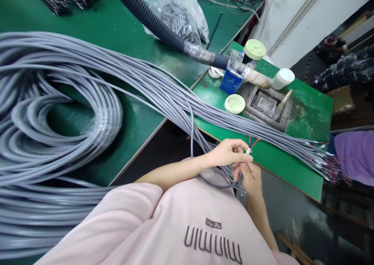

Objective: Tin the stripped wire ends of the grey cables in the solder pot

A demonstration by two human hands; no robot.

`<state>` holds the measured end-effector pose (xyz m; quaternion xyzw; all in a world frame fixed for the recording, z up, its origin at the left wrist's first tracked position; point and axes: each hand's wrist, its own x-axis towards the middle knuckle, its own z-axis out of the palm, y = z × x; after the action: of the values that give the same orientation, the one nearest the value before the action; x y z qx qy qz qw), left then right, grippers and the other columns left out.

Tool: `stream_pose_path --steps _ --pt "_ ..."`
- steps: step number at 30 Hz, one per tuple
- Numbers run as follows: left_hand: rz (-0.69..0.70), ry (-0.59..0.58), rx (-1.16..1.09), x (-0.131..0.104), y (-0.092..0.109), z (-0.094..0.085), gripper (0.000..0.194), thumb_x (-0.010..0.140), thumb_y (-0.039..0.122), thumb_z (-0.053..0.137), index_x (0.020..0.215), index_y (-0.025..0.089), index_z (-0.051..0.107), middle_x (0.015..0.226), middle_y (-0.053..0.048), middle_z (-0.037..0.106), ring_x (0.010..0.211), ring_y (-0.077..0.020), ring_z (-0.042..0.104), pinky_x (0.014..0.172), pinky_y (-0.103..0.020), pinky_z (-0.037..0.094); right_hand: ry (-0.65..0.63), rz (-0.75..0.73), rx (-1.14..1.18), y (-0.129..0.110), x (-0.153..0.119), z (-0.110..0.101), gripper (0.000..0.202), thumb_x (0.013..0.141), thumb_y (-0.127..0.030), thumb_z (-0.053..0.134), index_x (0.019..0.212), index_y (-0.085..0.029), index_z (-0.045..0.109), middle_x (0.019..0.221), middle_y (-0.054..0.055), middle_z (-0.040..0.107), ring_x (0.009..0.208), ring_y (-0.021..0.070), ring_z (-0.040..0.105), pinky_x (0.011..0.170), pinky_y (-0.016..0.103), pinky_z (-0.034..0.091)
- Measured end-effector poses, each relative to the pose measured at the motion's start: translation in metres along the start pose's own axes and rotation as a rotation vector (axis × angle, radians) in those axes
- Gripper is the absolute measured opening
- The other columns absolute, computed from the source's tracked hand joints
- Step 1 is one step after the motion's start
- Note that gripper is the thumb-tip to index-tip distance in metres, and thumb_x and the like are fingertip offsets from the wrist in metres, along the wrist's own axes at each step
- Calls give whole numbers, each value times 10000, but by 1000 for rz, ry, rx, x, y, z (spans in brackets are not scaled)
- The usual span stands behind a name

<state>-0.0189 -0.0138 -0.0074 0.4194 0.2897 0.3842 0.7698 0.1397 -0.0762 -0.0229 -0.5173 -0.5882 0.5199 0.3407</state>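
Head view shows a big green bench (117, 27) on the left, with fat loops of gray cables (108, 128) on it. A smaller bench (309, 101) sits right. At its near edge, the left hand (229, 152) and right hand (251, 175) pinch one cable end (248, 151); thin red and blue wires (255, 143) poke out.

A slim grey cable (225, 187) is held between the left hand (229, 152) and right hand (252, 179), its free end upright at about half past three from the view's middle, its body curving away toward eight o'clock. A short white collar (248, 151) rings that end, and thin wires (255, 142), red-orange and dark blue, splay between twelve and two o'clock.
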Motion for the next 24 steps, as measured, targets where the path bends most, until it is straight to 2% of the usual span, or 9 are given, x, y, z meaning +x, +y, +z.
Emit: stream_pose_path --steps 4,7,10,15,21,24 --pt "80 166 -116 6 9 -3 400 666 406 804 878 116 627 634 39 586 538 -39 511 546 -174 403 -4 39 125 4 0 1 325 956 -414 447 836 -179 638 462 -14 583 473 143 533 562 284 430" --pt "58 198 -176 10 13 -4 381 664 416 801 840 114 650 713 10 625 578 -37 516 562 -173 413 -15 41 187 5 0 2 315 948 -402 466 815 -181 646 444 -8 577 489 154 548 566 291 438" --pt "-2 160 -290 11 11 -4 351 672 397 799 797 108 643 717 1 630 554 -28 507 551 -167 403 -44 21 256 8 1 2 317 939 -406 481 797 -183 656 425 -7 567 483 158 545 576 305 448" --pt "-155 63 -517 12 6 0 300 682 340 779 745 118 586 617 20 584 518 -42 516 529 -168 401 -120 67 311 18 2 1 412 901 -522 492 740 -181 657 394 -4 533 414 150 501 539 322 453" --pt "-174 32 -470 16 8 3 263 688 289 751 674 125 546 529 53 487 446 -25 422 436 -155 298 -153 73 313 25 1 0 434 891 -550 495 729 -180 655 394 -5 534 391 141 481 556 334 462" --pt "-185 -14 -445 16 11 0 296 670 301 777 661 124 541 509 50 486 440 -26 432 437 -150 309 -171 69 354 27 1 0 416 898 -529 495 734 -181 655 385 -10 525 382 138 472 551 332 458"
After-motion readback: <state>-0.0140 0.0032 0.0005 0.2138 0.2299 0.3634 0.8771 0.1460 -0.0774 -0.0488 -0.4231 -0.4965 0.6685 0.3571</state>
